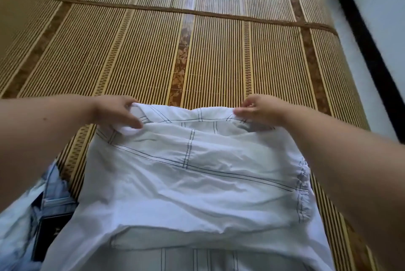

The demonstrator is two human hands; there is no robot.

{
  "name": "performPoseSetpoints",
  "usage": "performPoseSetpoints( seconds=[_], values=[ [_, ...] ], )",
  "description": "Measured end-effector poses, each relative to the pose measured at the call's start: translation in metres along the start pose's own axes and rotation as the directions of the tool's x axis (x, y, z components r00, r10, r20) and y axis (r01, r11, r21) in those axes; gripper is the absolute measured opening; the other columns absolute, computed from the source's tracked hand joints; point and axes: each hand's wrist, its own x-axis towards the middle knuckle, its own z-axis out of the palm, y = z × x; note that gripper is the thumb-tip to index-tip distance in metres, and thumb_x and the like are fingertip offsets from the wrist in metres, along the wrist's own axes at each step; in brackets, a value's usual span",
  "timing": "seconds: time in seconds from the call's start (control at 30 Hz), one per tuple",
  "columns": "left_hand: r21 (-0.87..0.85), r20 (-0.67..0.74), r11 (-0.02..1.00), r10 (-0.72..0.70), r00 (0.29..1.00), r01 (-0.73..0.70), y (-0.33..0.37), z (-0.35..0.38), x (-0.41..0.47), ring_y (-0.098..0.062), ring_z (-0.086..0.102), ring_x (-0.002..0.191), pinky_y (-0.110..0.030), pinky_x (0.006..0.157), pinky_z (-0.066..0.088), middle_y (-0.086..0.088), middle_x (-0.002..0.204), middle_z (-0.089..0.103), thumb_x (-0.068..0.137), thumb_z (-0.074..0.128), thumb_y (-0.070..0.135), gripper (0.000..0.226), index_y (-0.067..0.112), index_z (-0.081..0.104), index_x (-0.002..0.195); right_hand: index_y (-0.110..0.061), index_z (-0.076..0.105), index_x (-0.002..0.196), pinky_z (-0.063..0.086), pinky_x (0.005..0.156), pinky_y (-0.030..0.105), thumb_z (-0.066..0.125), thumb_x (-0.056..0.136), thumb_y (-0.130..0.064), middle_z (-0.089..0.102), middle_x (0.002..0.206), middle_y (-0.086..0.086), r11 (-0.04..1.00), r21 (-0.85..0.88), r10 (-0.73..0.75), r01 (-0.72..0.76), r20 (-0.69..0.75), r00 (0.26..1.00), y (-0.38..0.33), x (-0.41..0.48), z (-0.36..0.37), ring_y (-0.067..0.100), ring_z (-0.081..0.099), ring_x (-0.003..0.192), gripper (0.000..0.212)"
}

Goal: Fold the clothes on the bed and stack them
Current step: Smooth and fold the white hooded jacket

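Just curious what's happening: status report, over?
Pinching white garment at far edge: left hand, right hand. Garment spread on bamboo mat. At left, denim garment.

left grip (118, 113), right grip (256, 109), both pinching cloth (197, 172)

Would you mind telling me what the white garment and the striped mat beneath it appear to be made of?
The white garment looks like thin woven fabric, probably cotton or a blend: matte, softly creased, with dark contrast stitching. The mat beneath appears to be bamboo or rattan slats, given its narrow parallel strips and slight sheen.
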Motion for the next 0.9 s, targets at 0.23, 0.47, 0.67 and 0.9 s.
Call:
performPoseSetpoints(
  seconds=[0.23, 0.47, 0.67, 0.9],
  values=[
    [0.537, -0.006, 0.844, -0.015, 1.0, 0.016, 0.011, -0.002, 0.004, -0.014, 0.059, 0.081, -0.025, 0.066, 0.046, 0.004, 0.089, 0.062, 0.072, 0.079, 0.041, 0.041, 0.02, 0.062, 0.102, -0.022, 0.05, 0.132, 0.046, 0.093, 0.041, 0.083, 0.056, -0.057, 0.061, 0.122, 0.0, 0.891, -0.446, 0.023, 0.087, 0.236, 0.972, -0.014, -0.003, 0.003, 0.022, 0.057, 0.103, 0.09],
    [0.421, -0.023, 0.895, 0.176, 0.984, -0.15, 0.024, -0.029, -0.013, -0.008, 0.062, 0.063, -0.023, 0.051, 0.041, 0.007, 0.069, 0.066, 0.083, 0.07, 0.026, 0.016, 0.027, 0.058, 0.073, -0.024, 0.063, 0.089, 0.05, 0.066, 0.028, 0.067, 0.077, -0.018, 0.066, 0.082, -0.002, 0.887, -0.428, -0.151, 0.174, 0.087, 0.985, 0.007, -0.035, -0.007, 0.015, 0.06, 0.071, 0.014],
    [0.417, -0.372, 0.885, 0.373, 0.85, -0.206, 0.071, -0.082, -0.031, -0.017, 0.056, 0.063, -0.025, 0.051, 0.036, 0.002, 0.069, 0.06, 0.085, 0.068, 0.031, 0.018, 0.028, 0.055, 0.073, -0.028, 0.06, 0.095, 0.04, 0.061, 0.031, 0.059, 0.085, -0.029, 0.065, 0.086, 0.003, 0.854, -0.513, -0.282, 0.085, -0.319, 0.905, 0.009, -0.052, -0.085, 0.028, 0.06, 0.078, 0.011],
    [0.516, -0.661, 0.822, 0.56, 0.5, -0.24, 0.1, -0.107, -0.061, -0.025, 0.047, 0.057, -0.027, 0.051, 0.029, -0.002, 0.063, 0.047, 0.088, 0.056, 0.034, 0.025, 0.025, 0.039, 0.07, -0.009, 0.062, 0.09, 0.033, 0.055, 0.034, 0.058, 0.081, -0.007, 0.063, 0.087, 0.018, 0.791, -0.611, -0.486, 0.003, -0.626, 0.61, 0.005, -0.079, -0.127, 0.041, 0.062, 0.073, 0.01]
  ],
)
